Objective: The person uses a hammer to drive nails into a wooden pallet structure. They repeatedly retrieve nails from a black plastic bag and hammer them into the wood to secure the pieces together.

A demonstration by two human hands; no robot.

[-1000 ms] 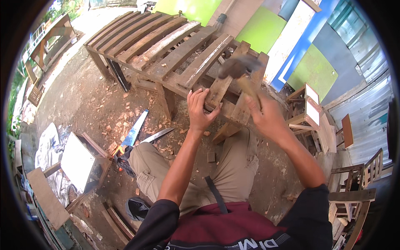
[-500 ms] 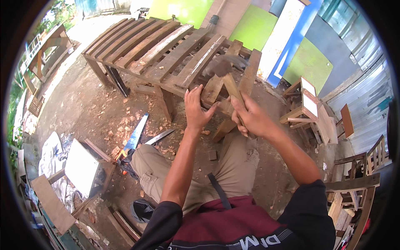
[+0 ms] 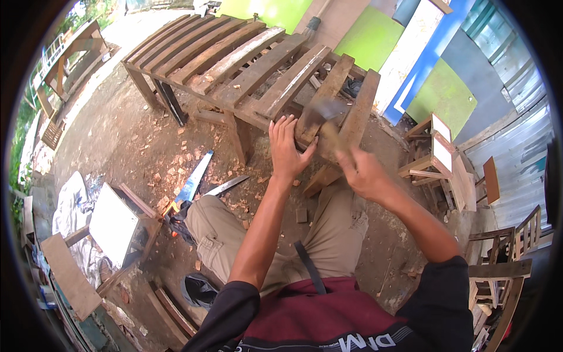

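Note:
A slatted wooden bench frame (image 3: 258,116) stands in front of me. My left hand (image 3: 288,149) rests against its near rail, fingers stretched up and thumb spread apart. Beside that thumb lies the near end of a loose-looking slat (image 3: 337,81); whether the thumb presses on it I cannot tell. My right hand (image 3: 365,173) is closed round the wooden handle of a hammer (image 3: 332,136). The hammer's dark head is smeared by motion and is low over the near end of that slat. To the right, the last slat (image 3: 366,101) sits at a slant.
A handsaw (image 3: 193,179) and a long blade (image 3: 227,185) lie among wood chips left of my legs. A white-topped wooden piece (image 3: 114,229) stands at the left. Small wooden furniture (image 3: 437,152) and chair frames (image 3: 498,273) stand at the right. Coloured panels (image 3: 370,38) lean behind the bench.
My right hand has brought the hammer down from its raised position toward the slat end. My left hand keeps its place on the rail. The view has shifted slightly.

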